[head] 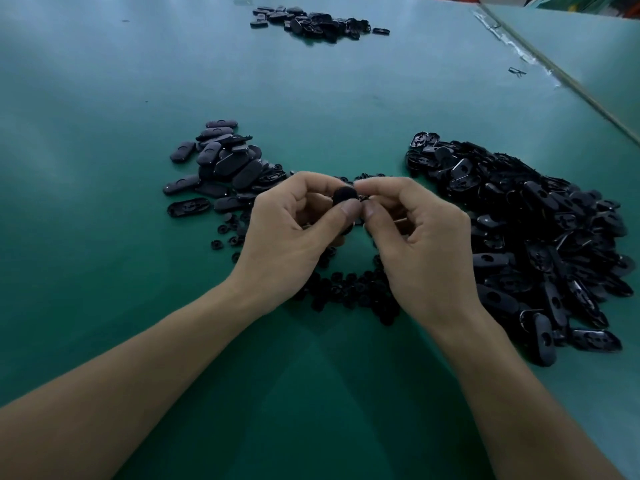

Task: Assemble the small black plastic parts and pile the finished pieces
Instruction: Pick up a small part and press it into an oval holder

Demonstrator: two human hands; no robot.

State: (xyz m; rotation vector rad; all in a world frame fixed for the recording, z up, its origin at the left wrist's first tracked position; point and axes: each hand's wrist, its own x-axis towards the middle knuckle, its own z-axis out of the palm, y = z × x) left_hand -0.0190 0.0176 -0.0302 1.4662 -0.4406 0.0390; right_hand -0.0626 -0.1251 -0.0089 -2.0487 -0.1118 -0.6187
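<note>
My left hand [287, 233] pinches a black oval plastic piece [344, 197] between thumb and fingers, held above the green table. My right hand [419, 237] pinches a small black part [362, 199] against the oval piece's right edge; most of that part is hidden by my fingertips. Below and around my hands lie several small round black parts [346, 289]. A pile of oval pieces lying smooth side up [221, 168] sits to the left. A large heap of oval shells with holes [526, 230] lies on the right.
Another small pile of black pieces [311, 22] lies at the far end of the green table [104, 168]. A lone black scrap [517, 71] sits near the table's right seam [561, 77], beyond which a second green surface adjoins.
</note>
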